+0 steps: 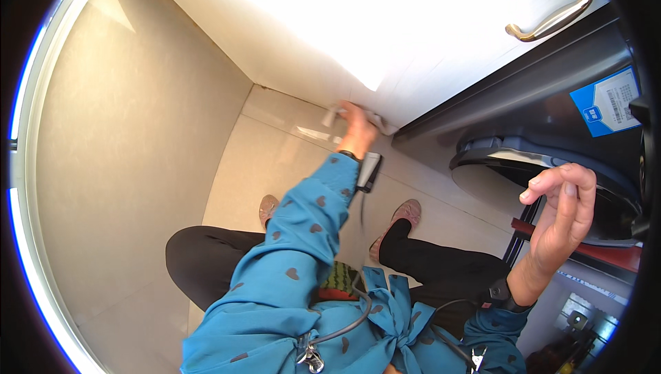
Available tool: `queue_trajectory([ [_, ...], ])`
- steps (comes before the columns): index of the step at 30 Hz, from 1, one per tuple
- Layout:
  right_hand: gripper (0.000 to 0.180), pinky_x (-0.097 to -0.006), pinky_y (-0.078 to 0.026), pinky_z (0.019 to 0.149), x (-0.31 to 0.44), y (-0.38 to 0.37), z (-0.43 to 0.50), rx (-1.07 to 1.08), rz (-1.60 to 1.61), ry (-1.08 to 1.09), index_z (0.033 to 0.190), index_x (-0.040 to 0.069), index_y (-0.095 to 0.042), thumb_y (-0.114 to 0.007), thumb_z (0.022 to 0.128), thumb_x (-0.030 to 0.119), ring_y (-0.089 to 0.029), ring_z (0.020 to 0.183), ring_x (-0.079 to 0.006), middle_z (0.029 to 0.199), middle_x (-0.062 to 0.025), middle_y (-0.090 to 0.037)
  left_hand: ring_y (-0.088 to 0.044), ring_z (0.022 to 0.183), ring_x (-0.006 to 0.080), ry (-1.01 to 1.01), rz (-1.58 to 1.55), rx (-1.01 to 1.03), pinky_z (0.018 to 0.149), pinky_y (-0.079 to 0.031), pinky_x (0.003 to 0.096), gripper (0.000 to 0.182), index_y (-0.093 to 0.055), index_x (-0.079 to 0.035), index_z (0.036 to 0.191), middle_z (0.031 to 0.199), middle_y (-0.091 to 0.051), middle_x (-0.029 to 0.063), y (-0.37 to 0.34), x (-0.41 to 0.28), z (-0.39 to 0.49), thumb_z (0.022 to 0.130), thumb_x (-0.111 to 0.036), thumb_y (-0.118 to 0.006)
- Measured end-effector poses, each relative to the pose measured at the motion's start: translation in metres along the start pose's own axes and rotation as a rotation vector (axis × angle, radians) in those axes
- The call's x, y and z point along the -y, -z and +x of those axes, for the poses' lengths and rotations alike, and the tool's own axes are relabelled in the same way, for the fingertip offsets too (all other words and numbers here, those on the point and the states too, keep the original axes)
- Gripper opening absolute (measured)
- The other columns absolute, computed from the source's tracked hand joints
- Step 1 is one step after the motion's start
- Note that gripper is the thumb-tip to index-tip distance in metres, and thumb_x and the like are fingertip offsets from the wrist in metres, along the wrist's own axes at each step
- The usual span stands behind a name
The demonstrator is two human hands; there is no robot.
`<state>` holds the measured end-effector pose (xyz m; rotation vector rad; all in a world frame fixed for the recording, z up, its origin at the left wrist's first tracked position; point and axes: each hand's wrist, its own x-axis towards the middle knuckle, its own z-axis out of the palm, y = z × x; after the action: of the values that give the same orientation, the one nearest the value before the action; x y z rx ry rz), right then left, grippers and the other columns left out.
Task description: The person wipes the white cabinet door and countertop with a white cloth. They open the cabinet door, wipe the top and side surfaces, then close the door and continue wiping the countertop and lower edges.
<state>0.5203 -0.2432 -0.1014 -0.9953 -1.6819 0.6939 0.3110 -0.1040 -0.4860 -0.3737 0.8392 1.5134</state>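
My left hand [357,128] reaches down to the foot of a white cabinet door [330,72], blurred, with a pale cloth [383,125] under and beside its fingers. The cloth lies where the door's lower edge meets the tiled floor [279,157]. A device with a cable shows at the left wrist. Raised at the right, my right hand [563,208] holds nothing, its fingers loosely bent, in front of the round door of a dark front-loading washing machine [516,159]. A black band with a small device circles the right wrist.
A curved metal handle [557,20] sits on the white door. Beige tiled wall [134,115] rises at the left. A blue and white label [609,100] with writing is stuck on the machine. Below its door are a red bar [609,256] and a rack. My knees and feet flank the floor.
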Motion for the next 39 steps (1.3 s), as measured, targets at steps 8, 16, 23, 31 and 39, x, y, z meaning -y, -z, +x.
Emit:
queue_trajectory([
  [8,0.020,-0.0264,-0.053,0.064,0.004,-0.002,0.008,-0.023,0.046,0.003,0.113,-0.001,-0.057,-0.039,0.105,0.004,-0.063,0.064,-0.0159,0.082,-0.0140,-0.068,-0.037,0.144,0.0317,0.265,-0.137,0.191,0.116,-0.034,0.0543,0.088,-0.039,-0.012,0.153,0.163,-0.034,0.0045,-0.004,0.028,-0.017,0.098,-0.078,-0.020],
  [16,0.020,-0.0260,-0.054,0.065,0.007,-0.008,0.006,-0.024,0.036,-0.013,0.112,-0.001,-0.059,-0.041,0.107,0.006,-0.064,0.067,-0.0146,0.084,-0.0125,-0.070,-0.037,0.143,0.0407,0.312,-0.221,0.214,0.108,-0.033,0.0707,0.082,-0.032,-0.005,0.153,0.162,-0.031,0.0151,-0.079,-0.013,-0.106,0.103,-0.068,-0.020],
  [23,0.020,-0.0254,-0.054,0.066,0.003,-0.006,0.003,0.015,0.028,0.017,0.112,-0.001,-0.060,-0.042,0.107,0.005,-0.066,0.069,-0.0131,0.087,-0.0126,-0.071,-0.055,0.095,0.0398,0.284,-0.154,0.745,0.105,-0.042,0.0626,0.010,-0.047,0.004,0.085,0.090,-0.056,0.0261,-0.130,-0.087,-0.203,0.083,-0.001,-0.055],
  [31,0.020,-0.0254,-0.055,0.067,0.001,-0.010,0.004,0.034,-0.027,0.041,0.112,-0.002,-0.060,-0.042,0.107,0.005,-0.067,0.070,-0.0133,0.088,-0.0125,-0.072,-0.061,0.103,0.0377,0.465,-0.273,0.778,0.105,-0.040,0.0729,0.038,-0.048,0.019,0.115,0.112,-0.057,0.0318,-0.114,-0.106,-0.176,0.103,-0.017,-0.047],
  [39,0.018,-0.0252,-0.054,0.067,0.002,-0.015,0.002,0.012,-0.109,0.051,0.109,-0.002,-0.057,-0.040,0.105,0.001,-0.067,0.067,-0.0149,0.086,-0.0143,-0.070,-0.016,0.154,0.0409,0.425,-0.287,0.298,0.120,-0.013,0.0680,0.107,-0.018,-0.015,0.163,0.170,-0.013,0.0133,-0.050,-0.064,-0.064,0.087,-0.089,-0.008],
])
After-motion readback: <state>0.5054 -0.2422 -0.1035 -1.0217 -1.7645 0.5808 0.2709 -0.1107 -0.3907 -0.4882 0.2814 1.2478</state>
